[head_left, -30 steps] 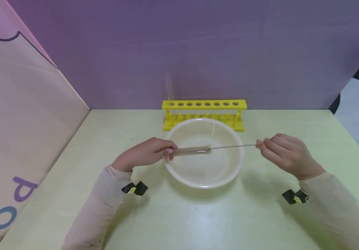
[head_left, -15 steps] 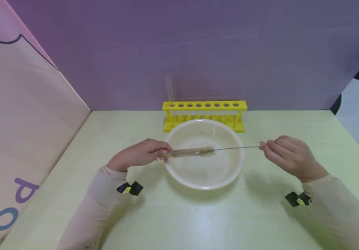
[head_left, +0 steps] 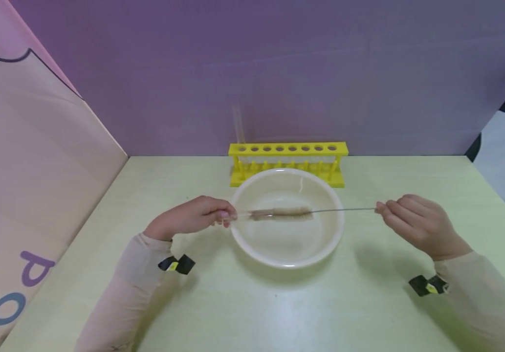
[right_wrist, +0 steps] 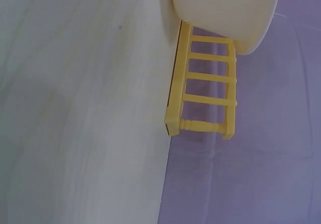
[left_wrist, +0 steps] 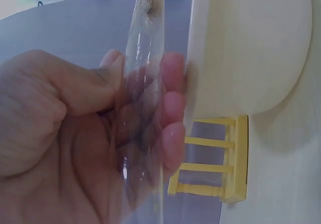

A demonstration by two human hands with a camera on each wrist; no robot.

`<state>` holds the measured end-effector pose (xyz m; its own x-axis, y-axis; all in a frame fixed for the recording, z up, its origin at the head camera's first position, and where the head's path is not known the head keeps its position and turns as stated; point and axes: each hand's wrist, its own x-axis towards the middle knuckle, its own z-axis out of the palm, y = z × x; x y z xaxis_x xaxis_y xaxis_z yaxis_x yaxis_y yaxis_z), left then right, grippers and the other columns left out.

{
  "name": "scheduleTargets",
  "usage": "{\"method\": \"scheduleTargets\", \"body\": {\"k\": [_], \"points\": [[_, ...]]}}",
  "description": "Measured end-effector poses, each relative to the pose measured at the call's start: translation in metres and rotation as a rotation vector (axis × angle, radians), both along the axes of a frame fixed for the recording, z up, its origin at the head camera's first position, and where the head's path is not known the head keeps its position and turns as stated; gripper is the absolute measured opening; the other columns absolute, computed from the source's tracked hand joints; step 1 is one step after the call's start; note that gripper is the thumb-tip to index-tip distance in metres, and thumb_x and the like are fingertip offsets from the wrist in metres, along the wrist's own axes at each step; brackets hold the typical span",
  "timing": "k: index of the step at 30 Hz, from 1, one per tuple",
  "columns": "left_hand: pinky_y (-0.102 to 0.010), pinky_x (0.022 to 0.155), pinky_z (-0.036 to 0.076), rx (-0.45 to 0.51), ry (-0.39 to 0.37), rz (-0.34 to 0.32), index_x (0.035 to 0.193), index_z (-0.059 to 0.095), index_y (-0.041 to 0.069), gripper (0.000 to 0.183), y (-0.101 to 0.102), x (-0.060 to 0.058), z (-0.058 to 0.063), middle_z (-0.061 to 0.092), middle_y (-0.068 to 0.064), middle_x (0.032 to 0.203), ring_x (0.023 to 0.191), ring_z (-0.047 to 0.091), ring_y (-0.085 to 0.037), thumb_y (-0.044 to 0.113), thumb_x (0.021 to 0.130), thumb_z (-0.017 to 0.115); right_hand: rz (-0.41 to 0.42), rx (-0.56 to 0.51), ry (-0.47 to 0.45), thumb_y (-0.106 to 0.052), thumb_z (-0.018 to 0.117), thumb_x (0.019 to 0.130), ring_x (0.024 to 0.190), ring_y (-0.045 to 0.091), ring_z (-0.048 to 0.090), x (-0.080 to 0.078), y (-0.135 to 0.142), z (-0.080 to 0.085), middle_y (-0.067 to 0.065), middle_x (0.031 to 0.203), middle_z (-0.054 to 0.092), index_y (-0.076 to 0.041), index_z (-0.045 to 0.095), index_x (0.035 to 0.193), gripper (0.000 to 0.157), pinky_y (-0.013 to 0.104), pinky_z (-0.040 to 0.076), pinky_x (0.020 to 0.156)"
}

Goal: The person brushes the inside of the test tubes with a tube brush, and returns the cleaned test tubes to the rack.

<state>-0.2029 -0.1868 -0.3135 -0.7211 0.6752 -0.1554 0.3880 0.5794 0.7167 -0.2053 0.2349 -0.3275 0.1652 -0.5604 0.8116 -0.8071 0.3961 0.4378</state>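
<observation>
In the head view, my left hand (head_left: 190,215) grips a clear glass test tube (head_left: 243,215), held nearly level above the basin's left rim. The left wrist view shows the test tube (left_wrist: 143,48) between thumb and curled fingers. My right hand (head_left: 421,222) pinches the thin wire handle of a test tube brush (head_left: 294,211) to the right of the basin. Part of the pale bristle head appears to be outside the tube's mouth, while its tip is still inside. The right hand does not show in the right wrist view.
Below the tube stands a round cream basin (head_left: 287,264) on the pale table (head_left: 274,313). Directly behind it is a yellow test tube rack (head_left: 288,149), with one clear tube (head_left: 238,124) upright at its left end. A purple panel (head_left: 278,73) rises at the back.
The hands have moved apart, left hand leftward and right hand rightward. More of the brush's bristles have come out of the test tube's mouth.
</observation>
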Motion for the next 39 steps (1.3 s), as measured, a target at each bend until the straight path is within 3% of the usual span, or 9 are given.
{"method": "scheduleTargets", "body": {"k": [7,15,28,34,39], "points": [[-0.032,0.080,0.050,0.007,0.009,-0.004,0.114,0.062,0.003,0.023,-0.006,0.001,0.000,0.067,-0.007,0.098,0.092,0.060,-0.029,0.008,0.100,0.044,-0.009,-0.042,-0.009,-0.002,0.050,0.096,0.044,0.026,0.045,0.001,0.007,0.001,0.016,0.059,0.060,0.006,0.064,0.075,0.027,0.039,0.039,0.039],[-0.031,0.075,0.048,0.017,0.010,-0.004,0.112,0.063,0.004,0.022,-0.010,0.002,-0.002,0.065,-0.009,0.095,0.084,0.056,-0.017,0.008,0.099,0.045,0.002,-0.075,0.004,-0.004,0.053,0.095,0.043,0.025,0.041,0.000,0.014,-0.002,0.016,0.059,0.059,0.008,0.064,0.076,0.025,0.037,0.035,0.039],[-0.034,0.079,0.050,0.025,0.054,0.061,0.114,0.061,0.002,0.022,-0.025,0.004,-0.005,0.065,-0.006,0.094,0.090,0.057,-0.026,0.009,0.099,0.046,-0.009,-0.129,-0.056,-0.004,0.053,0.095,0.046,0.029,0.043,-0.006,0.027,-0.008,0.018,0.060,0.059,0.008,0.065,0.077,0.024,0.039,0.037,0.045],[-0.035,0.082,0.050,0.063,0.130,0.106,0.113,0.061,0.005,0.020,-0.027,0.006,-0.005,0.065,-0.004,0.097,0.094,0.059,-0.029,0.007,0.098,0.048,-0.025,-0.102,-0.115,-0.002,0.048,0.097,0.048,0.029,0.045,-0.008,0.028,-0.008,0.017,0.062,0.060,0.007,0.065,0.077,0.028,0.038,0.038,0.049],[-0.038,0.082,0.049,0.099,0.201,0.159,0.111,0.060,0.010,0.017,-0.024,0.006,-0.003,0.065,-0.001,0.101,0.097,0.060,-0.023,0.007,0.096,0.052,-0.045,-0.055,-0.177,-0.002,0.043,0.098,0.051,0.028,0.048,-0.010,0.027,-0.010,0.016,0.065,0.062,0.006,0.065,0.079,0.030,0.038,0.039,0.052]]}}
